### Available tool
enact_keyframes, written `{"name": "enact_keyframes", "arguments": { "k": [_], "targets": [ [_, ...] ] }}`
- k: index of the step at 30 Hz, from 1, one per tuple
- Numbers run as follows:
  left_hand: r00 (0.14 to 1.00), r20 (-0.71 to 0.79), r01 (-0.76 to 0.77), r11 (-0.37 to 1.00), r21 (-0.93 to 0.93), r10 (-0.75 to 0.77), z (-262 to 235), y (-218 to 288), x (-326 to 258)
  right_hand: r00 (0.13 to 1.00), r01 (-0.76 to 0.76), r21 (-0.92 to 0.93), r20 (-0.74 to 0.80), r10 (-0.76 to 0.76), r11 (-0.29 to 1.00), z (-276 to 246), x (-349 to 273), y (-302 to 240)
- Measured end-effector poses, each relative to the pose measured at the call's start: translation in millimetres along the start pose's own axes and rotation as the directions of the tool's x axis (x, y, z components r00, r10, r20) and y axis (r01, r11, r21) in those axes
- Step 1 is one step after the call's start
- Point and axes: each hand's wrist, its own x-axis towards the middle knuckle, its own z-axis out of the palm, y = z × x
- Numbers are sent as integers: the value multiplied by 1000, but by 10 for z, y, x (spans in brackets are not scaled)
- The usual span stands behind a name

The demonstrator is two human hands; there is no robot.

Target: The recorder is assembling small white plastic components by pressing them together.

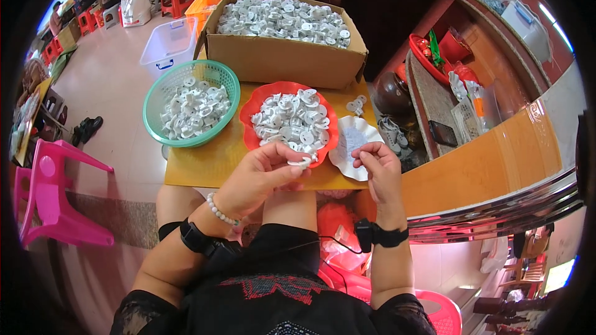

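My left hand (273, 167) pinches a small white plastic piece (300, 162) between thumb and fingers, just over the near rim of a red scalloped bowl (247, 125). That bowl is heaped with similar white pieces (288, 115), round heads showing on many. To its right lies a white scalloped dish (362, 172) holding a layer of small greyish-white bits, too fine to name. Over that dish's right side is my right hand (380, 164), thumb and forefinger brought together; whatever they hold, if anything, is too small to see.
A green basket (233, 80) of white pieces stands left on the yellow table (192, 170). Behind is a full cardboard box (282, 59). A few loose pieces (356, 105) lie right. A pink stool (56, 192) stands left; a curved counter (478, 167) runs right. People sit far left.
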Motion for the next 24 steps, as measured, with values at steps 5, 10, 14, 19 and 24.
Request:
{"name": "enact_keyframes", "arguments": {
  "k": [5,10,14,19,24],
  "targets": [
    [982,93,-165,986,15,163,83,-38,-65,997,-12,-65,78,17,998,498,-317,-478],
    [976,62,-213,974,79,208,115,31,-149,984,58,-174,176,-27,983,786,-466,-714],
    [972,75,-235,954,188,224,89,16,-161,950,253,-340,267,-165,906,897,-478,-816],
    [955,51,-297,935,192,293,205,36,-202,952,288,-470,233,-197,835,1015,-523,-861],
    [940,61,-343,924,168,337,168,11,-216,934,356,-556,236,-268,751,1066,-528,-913]
  ]
}}
